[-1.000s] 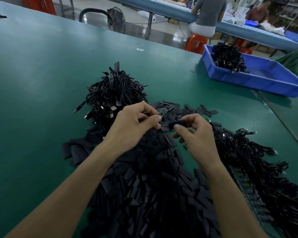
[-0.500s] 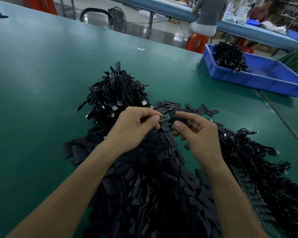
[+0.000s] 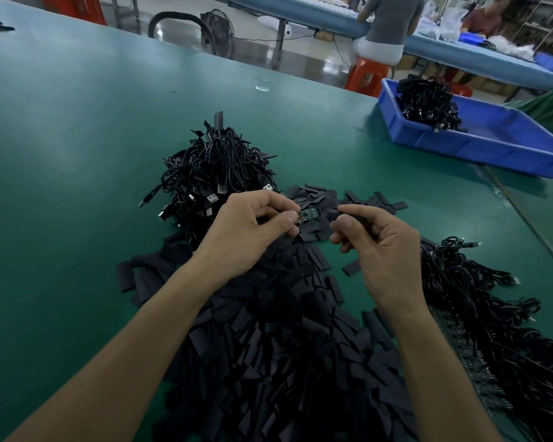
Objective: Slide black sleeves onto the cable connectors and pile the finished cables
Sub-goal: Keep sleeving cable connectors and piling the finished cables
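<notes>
Green table (image 3: pixel 77 154) is carrying everything. A big spread of black sleeves (image 3: pixel 284 362) is lying across the near middle, thinning out toward the far side. A cable heap (image 3: pixel 214 167) is sitting just beyond it on the left, touching the sleeves, USB plugs sticking out. A second cable bundle (image 3: pixel 479 307) is lying along the right edge of the spread, with a strip of boards (image 3: pixel 460 349) showing at its near side. One stray sleeve (image 3: pixel 351 268) is lying between spread and bundle. A blue bin (image 3: pixel 476 148) is sitting far right. A small clear scrap (image 3: pixel 262 88) is lying far back, well apart.
</notes>
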